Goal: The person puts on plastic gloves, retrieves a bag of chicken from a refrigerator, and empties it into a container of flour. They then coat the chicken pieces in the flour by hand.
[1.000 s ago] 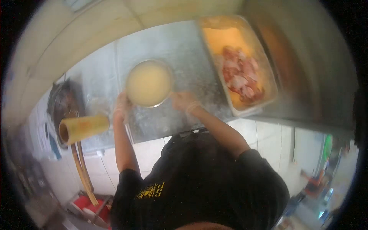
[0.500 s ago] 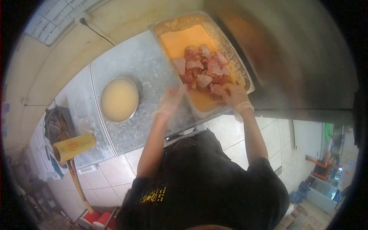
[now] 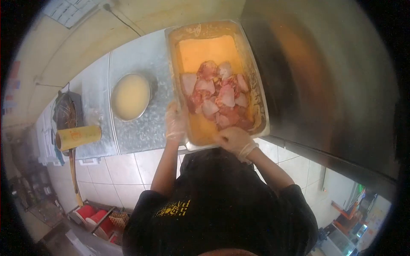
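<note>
A deep metal tray (image 3: 174, 64) holds orange marinade (image 3: 209, 49) and a heap of raw meat pieces (image 3: 220, 91), some with pale skin. My left hand (image 3: 175, 123), in a clear glove, is against the tray's left side and grips it; its fingers are slightly blurred. Over the front rim lies my gloved right hand (image 3: 235, 141), its curled fingers inside the tray by the marinade, below the meat. The right fingertips are partly hidden. Left of the tray, a round metal bowl (image 3: 131, 97) of pale yellowish liquid stands apart from both hands.
The metal counter (image 3: 141, 53) runs along the wall. A yellow cylinder (image 3: 78, 138) and a dark pan (image 3: 64, 112) are at its left. A large steel panel (image 3: 320, 94) stands close on the right. Red containers (image 3: 100, 219) sit low at the left.
The tray has shifted toward my body and left, nearer the bowl, and turned slightly. My left hand has come to its side; my right hand has moved to the front rim. The view has turned.
</note>
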Demonstrator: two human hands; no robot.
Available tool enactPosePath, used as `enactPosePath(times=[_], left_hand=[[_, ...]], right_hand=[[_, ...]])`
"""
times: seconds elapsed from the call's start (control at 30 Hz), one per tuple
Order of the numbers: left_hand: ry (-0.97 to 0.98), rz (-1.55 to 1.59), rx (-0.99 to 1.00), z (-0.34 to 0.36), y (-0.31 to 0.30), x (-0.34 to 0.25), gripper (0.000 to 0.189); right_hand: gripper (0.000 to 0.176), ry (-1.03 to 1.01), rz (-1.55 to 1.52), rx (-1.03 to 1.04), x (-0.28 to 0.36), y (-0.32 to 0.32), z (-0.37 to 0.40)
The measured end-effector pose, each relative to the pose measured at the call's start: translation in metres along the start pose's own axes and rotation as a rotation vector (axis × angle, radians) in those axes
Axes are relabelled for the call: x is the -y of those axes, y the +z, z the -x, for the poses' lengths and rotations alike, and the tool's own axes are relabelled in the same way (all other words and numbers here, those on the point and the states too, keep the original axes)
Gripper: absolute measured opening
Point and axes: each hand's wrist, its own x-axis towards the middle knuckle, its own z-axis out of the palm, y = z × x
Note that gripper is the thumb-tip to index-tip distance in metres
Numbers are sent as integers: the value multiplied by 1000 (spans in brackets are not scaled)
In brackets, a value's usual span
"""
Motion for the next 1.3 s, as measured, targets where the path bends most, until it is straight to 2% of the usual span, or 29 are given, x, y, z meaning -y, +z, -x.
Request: enactPosePath(times=[0.07,0.13,0.23,0.33,0.43,0.47,0.53,0.57,0.6,0.67,0.7,0.77,0.83,0.87,0.9,0.97,1.0,1.03,1.07,1.1,1.17,1.2,1.27,1.3], left_hand=[[-30,-76,-1,14,-21,6,21],[-26,-14,-42,23,-31,14,19],[-40,44,-82,31,-44,14,17],[-23,31,-101,38,-59,11,16],[-45,-54,-78,35,-66,11,16],[-66,-90,-65,36,-68,10,16],[-292,-366,40,28,-76,-17,23],[-408,-507,97,21,-83,-35,27],[-327,-564,18,16,-87,-58,34],[-162,-672,-140,4,-90,-109,51],[79,-626,-34,-9,-90,-128,54],[428,-668,56,-56,-69,-135,57],[456,-998,184,-136,-24,-103,54],[362,-1228,332,-179,-6,-91,52],[199,-1131,366,-208,4,-92,38],[31,-1052,334,-255,21,-77,30],[24,-1074,272,-274,36,-46,29],[9,-1094,215,-277,40,-41,29],[-14,-1065,301,-284,41,-35,38],[-36,-1037,389,-284,31,-53,49],[-17,-937,495,-287,24,-50,62],[27,-869,513,-296,22,-37,64],[-8,-805,586,-317,35,-3,64],[-94,-802,634,-326,44,18,63]], right_hand=[[35,-27,-62,14,2,9,-1],[32,-79,-97,-2,11,-5,-3],[29,-20,-223,-99,22,-38,-16],[31,83,-293,-97,36,-80,-44],[49,342,-275,-85,59,-116,-87],[55,175,-125,-160,50,-123,-103],[67,-165,168,-310,19,-133,-139],[69,-78,48,-276,13,-130,-161],[71,7,-68,-246,8,-130,-183],[72,46,350,-242,-13,-136,-239],[72,134,371,-238,-14,-141,-261],[74,323,409,-222,-12,-140,-289],[74,354,302,-375,-19,-127,-299],[74,365,252,-455,-23,-122,-305],[76,382,236,-457,-24,-119,-310],[81,412,204,-463,-28,-112,-318],[80,398,174,-432,-41,-111,-331],[79,387,144,-392,-57,-110,-343],[79,379,112,-351,-74,-107,-357],[82,397,-16,-258,-78,-107,-364],[86,425,-259,-68,-73,-118,-372],[87,429,-272,0,-63,-123,-371],[89,443,-311,119,-41,-130,-365],[86,459,-280,126,-38,-124,-365]])
